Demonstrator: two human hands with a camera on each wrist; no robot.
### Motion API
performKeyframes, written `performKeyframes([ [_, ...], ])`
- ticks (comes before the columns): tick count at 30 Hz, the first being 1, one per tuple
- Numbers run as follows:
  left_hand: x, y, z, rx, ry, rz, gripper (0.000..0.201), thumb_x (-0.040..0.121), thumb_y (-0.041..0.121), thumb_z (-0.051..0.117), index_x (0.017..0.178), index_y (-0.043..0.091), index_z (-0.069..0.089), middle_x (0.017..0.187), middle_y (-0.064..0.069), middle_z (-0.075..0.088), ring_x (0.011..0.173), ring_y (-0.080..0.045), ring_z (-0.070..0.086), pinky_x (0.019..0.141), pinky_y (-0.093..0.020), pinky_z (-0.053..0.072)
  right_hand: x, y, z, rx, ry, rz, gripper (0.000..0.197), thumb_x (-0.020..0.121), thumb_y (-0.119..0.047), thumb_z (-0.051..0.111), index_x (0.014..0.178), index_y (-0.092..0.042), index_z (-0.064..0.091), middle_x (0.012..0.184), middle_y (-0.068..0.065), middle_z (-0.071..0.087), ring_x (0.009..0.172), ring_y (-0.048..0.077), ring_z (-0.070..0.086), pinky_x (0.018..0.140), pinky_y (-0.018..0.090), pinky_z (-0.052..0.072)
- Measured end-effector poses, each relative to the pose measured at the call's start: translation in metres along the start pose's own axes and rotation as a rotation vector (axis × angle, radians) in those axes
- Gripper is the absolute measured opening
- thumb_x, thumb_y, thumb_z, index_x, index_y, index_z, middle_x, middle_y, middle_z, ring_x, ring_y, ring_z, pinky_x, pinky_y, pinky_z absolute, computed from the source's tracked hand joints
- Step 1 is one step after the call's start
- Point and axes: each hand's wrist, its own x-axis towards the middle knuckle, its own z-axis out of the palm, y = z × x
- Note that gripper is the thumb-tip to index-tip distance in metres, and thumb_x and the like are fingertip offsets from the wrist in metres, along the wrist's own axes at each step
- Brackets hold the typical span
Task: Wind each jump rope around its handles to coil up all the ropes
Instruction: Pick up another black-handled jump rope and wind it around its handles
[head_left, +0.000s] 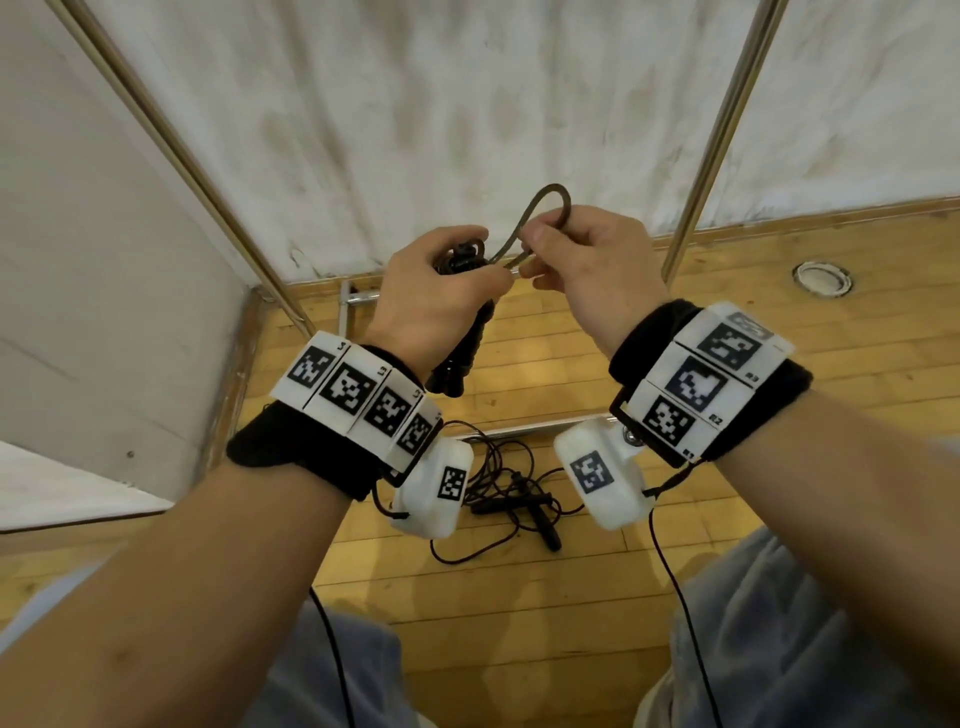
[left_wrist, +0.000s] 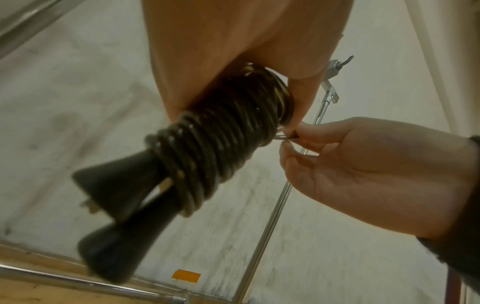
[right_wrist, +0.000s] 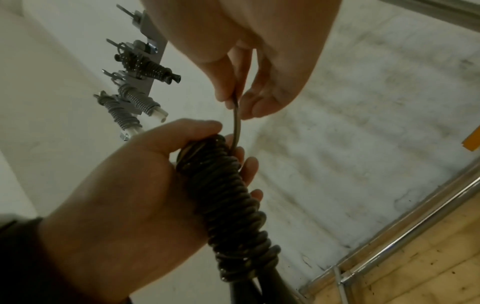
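Left hand: the left hand (head_left: 436, 291) is wrapped around a wound jump rope (right_wrist: 228, 197), raised in front of the chest.
Handles: two black handles (left_wrist: 114, 205) side by side, rope coiled around both.
Right hand: the right hand (head_left: 592, 260) pinches the last free loop (head_left: 540, 208) of that rope between thumb and fingertips, just beside the left hand.
Other ropes: tangled black jump rope (head_left: 514, 499) lies on the wooden floor (head_left: 571, 597) below; three wound ropes (right_wrist: 137, 86) hang on a wall rack.
Writing: wristband markers (head_left: 701, 384) read R1, R2, R3; the left ones are blurred.

Both forearms raised at chest height; left hand (head_left: 431, 291) curled around a wound bundle (left_wrist: 221, 144), right hand (head_left: 592, 260) pinching a loop (head_left: 540, 213).
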Motion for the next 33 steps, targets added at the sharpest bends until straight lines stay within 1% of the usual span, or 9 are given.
performKeyframes([
  [2, 0.001, 0.002, 0.000, -0.007, -0.001, -0.029, 0.029, 0.079, 0.008, 0.069, 0.108, 0.011, 0.065, 0.065, -0.004, 0.061, 0.051, -0.013, 0.055, 0.050, -0.028, 0.049, -0.002, -0.001, 0.000, 0.017, -0.024, -0.003, 0.020, 0.092, -0.008, 0.054, 0.077, -0.016, 0.064, 0.076, 0.001, 0.065, 0.064, 0.008, 0.064, 0.063, 0.021, 0.055],
  [4, -0.001, 0.004, 0.002, -0.016, -0.015, -0.036, 0.014, 0.081, 0.016, 0.071, 0.088, 0.004, 0.068, 0.062, -0.008, 0.058, 0.049, -0.017, 0.052, 0.048, -0.029, 0.044, -0.003, -0.001, 0.000, 0.017, -0.025, -0.005, 0.020, 0.093, -0.007, 0.052, 0.079, -0.015, 0.064, 0.074, 0.002, 0.067, 0.064, 0.009, 0.065, 0.067, 0.025, 0.058],
  [6, -0.002, 0.006, 0.003, -0.001, -0.017, -0.044, 0.028, 0.082, 0.026, 0.071, 0.077, -0.001, 0.066, 0.061, -0.010, 0.057, 0.049, -0.021, 0.051, 0.046, -0.030, 0.044, -0.002, -0.002, -0.001, 0.012, -0.018, -0.012, 0.019, 0.094, -0.008, 0.052, 0.081, -0.014, 0.064, 0.073, 0.001, 0.067, 0.064, 0.011, 0.066, 0.068, 0.027, 0.058],
  [8, -0.001, 0.009, 0.002, -0.010, -0.001, -0.054, 0.022, 0.082, 0.019, 0.070, 0.078, -0.003, 0.067, 0.062, -0.010, 0.059, 0.051, -0.022, 0.054, 0.047, -0.029, 0.047, -0.001, -0.005, 0.000, 0.012, -0.022, -0.019, 0.019, 0.095, -0.009, 0.051, 0.081, -0.016, 0.063, 0.070, -0.003, 0.067, 0.061, 0.010, 0.065, 0.065, 0.025, 0.057],
  [10, 0.003, 0.012, 0.003, 0.002, 0.045, -0.038, 0.004, 0.080, 0.008, 0.068, 0.079, 0.007, 0.072, 0.068, -0.005, 0.064, 0.061, -0.019, 0.061, 0.059, -0.031, 0.053, 0.000, -0.009, 0.001, 0.002, -0.038, -0.034, 0.019, 0.095, -0.011, 0.049, 0.082, -0.017, 0.061, 0.070, -0.003, 0.068, 0.060, 0.010, 0.065, 0.064, 0.024, 0.056],
  [15, -0.002, 0.022, 0.009, 0.086, 0.099, 0.110, 0.014, 0.085, 0.003, 0.060, 0.085, 0.011, 0.071, 0.089, -0.018, 0.070, 0.083, -0.026, 0.065, 0.083, -0.039, 0.054, 0.002, -0.022, 0.005, -0.114, -0.013, -0.150, 0.013, 0.095, -0.014, 0.048, 0.087, -0.015, 0.059, 0.072, 0.004, 0.067, 0.058, 0.016, 0.063, 0.065, 0.034, 0.056],
  [20, -0.003, 0.050, 0.003, 0.032, 0.158, 0.192, 0.010, 0.089, 0.013, 0.062, 0.082, 0.011, 0.069, 0.074, -0.001, 0.061, 0.071, -0.010, 0.057, 0.074, -0.027, 0.050, 0.003, -0.048, -0.006, -0.034, -0.010, -0.216, 0.014, 0.089, -0.002, 0.055, 0.096, -0.014, 0.058, 0.068, 0.001, 0.066, 0.057, 0.010, 0.062, 0.064, 0.026, 0.054],
  [27, 0.001, 0.119, -0.016, 0.025, 0.169, 0.337, 0.007, 0.091, 0.012, 0.062, 0.087, 0.009, 0.067, 0.078, -0.006, 0.064, 0.075, -0.017, 0.061, 0.079, -0.039, 0.055, 0.001, -0.104, -0.017, -0.048, 0.078, -0.335, 0.016, 0.093, -0.002, 0.048, 0.099, -0.007, 0.062, 0.068, 0.002, 0.063, 0.057, 0.003, 0.061, 0.061, 0.018, 0.052],
  [33, 0.009, 0.188, -0.029, 0.013, 0.278, 0.491, 0.006, 0.090, 0.017, 0.062, 0.085, 0.017, 0.066, 0.075, 0.006, 0.064, 0.067, -0.005, 0.059, 0.066, -0.017, 0.048, 0.015, -0.184, -0.018, 0.017, 0.128, -0.419, 0.013, 0.092, -0.005, 0.051, 0.102, -0.012, 0.055, 0.065, 0.002, 0.062, 0.053, 0.008, 0.062, 0.059, 0.024, 0.056],
])
